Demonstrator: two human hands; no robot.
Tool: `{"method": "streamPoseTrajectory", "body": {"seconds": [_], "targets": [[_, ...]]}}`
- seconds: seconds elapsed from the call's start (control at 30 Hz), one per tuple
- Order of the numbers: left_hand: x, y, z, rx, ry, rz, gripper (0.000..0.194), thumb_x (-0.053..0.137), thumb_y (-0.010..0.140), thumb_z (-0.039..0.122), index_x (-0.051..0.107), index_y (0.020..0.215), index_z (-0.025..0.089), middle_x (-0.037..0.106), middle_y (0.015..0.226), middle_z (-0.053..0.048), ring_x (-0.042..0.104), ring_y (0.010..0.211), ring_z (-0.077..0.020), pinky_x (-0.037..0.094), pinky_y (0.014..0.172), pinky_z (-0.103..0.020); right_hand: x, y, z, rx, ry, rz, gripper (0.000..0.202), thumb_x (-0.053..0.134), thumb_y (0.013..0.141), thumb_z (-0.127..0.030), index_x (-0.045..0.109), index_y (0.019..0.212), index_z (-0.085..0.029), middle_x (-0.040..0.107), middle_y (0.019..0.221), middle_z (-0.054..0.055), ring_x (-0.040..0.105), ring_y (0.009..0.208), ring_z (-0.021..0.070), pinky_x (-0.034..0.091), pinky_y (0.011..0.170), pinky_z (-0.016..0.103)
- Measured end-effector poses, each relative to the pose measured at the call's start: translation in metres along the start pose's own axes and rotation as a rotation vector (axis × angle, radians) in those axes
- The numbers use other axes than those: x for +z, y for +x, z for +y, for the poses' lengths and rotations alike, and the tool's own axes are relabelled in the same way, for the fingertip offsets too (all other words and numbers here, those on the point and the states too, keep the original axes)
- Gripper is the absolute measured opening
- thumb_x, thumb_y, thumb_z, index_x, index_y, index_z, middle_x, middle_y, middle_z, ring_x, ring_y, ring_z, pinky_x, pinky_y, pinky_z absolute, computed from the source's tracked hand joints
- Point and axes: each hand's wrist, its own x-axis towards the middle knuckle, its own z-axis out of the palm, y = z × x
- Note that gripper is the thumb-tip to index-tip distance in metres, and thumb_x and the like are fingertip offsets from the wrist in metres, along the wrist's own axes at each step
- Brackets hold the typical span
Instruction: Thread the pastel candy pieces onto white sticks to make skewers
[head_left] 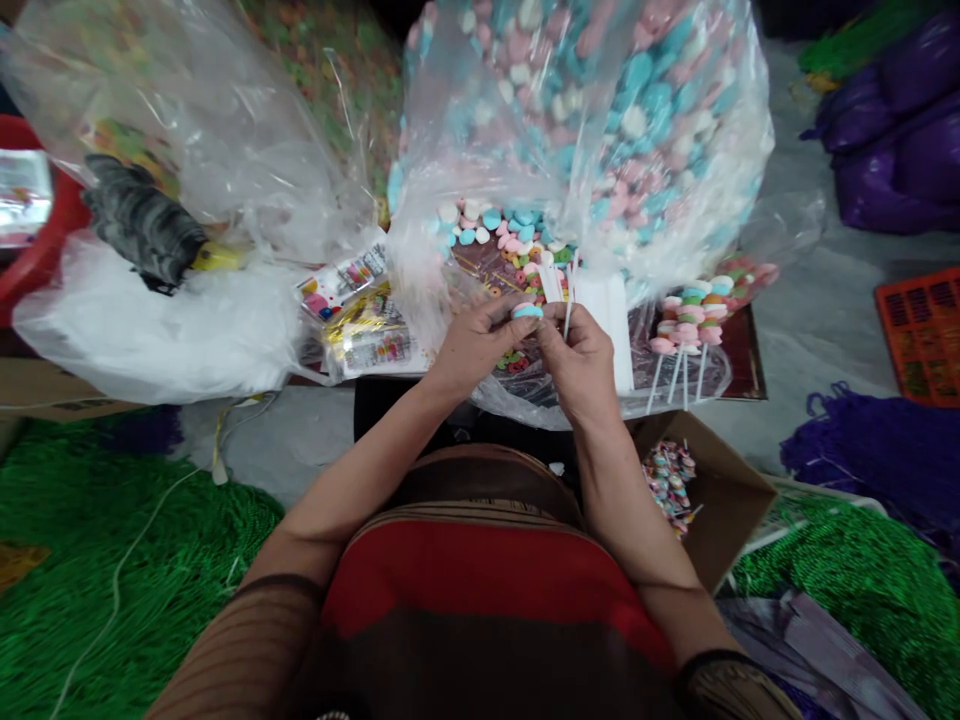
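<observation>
My left hand [476, 343] pinches a marshmallow candy [527, 312] that shows a blue face and a pink one. Close beside it on the right, my right hand [583, 352] has its fingers closed around a thin white stick [568, 312], its fingertips at the candy's right edge. Whether the stick's tip enters the candy is hidden. Behind the hands lie loose pink, blue and white marshmallows [516, 232] and small coloured ring candies [525, 262]. Several finished-looking marshmallow skewers [690, 318] rest to the right, their sticks pointing toward me.
A big clear bag of marshmallows [660, 110] fills the back; another bag of coloured candy [330, 90] stands left of it. Printed wrappers [371, 335] and a white plastic bag [165, 330] lie leftward. A cardboard box [731, 505] with wrapped skewers sits low right, near an orange crate [922, 335].
</observation>
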Motion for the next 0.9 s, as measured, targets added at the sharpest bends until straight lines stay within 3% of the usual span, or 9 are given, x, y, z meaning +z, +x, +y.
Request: {"method": "streamPoseTrajectory", "body": {"seconds": [0.13,0.37,0.63,0.77,0.9], "targets": [[-0.001,0.002,0.003,-0.079,-0.090,0.040,0.034,0.078,0.087,0.049,0.077,0.105,0.020,0.078,0.089,-0.002,0.071,0.073,-0.0120,0.059,0.069,-0.024,-0.008,-0.014,-0.003,0.047,0.138,-0.050,0.033,0.066,0.095,-0.044,0.070,0.122,-0.025,0.066,0.089,0.000,0.042,0.053,0.0066,0.034,0.045,0.021],[-0.006,0.004,0.006,-0.163,-0.206,0.109,0.025,0.078,0.089,0.034,0.074,0.110,0.020,0.078,0.089,-0.001,0.074,0.080,-0.0123,0.062,0.079,-0.027,-0.015,-0.048,-0.004,0.072,0.003,-0.172,0.042,0.064,0.097,-0.046,0.072,0.134,-0.026,0.066,0.071,-0.003,0.044,0.044,0.0065,0.036,0.042,0.023],[-0.008,0.002,0.014,-0.250,-0.357,0.037,0.027,0.080,0.088,0.039,0.074,0.105,0.019,0.078,0.092,-0.003,0.077,0.099,-0.0178,0.063,0.089,-0.031,-0.010,-0.048,-0.006,-0.026,-0.180,-0.179,0.039,0.060,0.097,-0.036,0.077,0.127,-0.020,0.051,0.051,-0.007,0.042,0.043,0.0082,0.041,0.048,0.023],[-0.006,0.002,0.012,-0.245,-0.334,-0.002,0.031,0.082,0.086,0.042,0.075,0.107,0.021,0.078,0.090,-0.002,0.078,0.096,-0.0172,0.063,0.088,-0.030,-0.009,-0.046,-0.005,-0.042,-0.216,-0.155,0.039,0.060,0.096,-0.037,0.079,0.126,-0.020,0.056,0.055,-0.004,0.050,0.053,0.0118,0.043,0.051,0.024],[-0.006,0.002,0.003,-0.110,-0.218,-0.035,0.042,0.082,0.082,0.055,0.078,0.109,0.023,0.080,0.093,-0.002,0.077,0.089,-0.0165,0.063,0.086,-0.032,-0.011,-0.045,-0.002,-0.052,-0.235,-0.137,0.037,0.061,0.096,-0.037,0.080,0.122,-0.021,0.064,0.066,0.001,0.057,0.063,0.0150,0.043,0.053,0.025]]}}
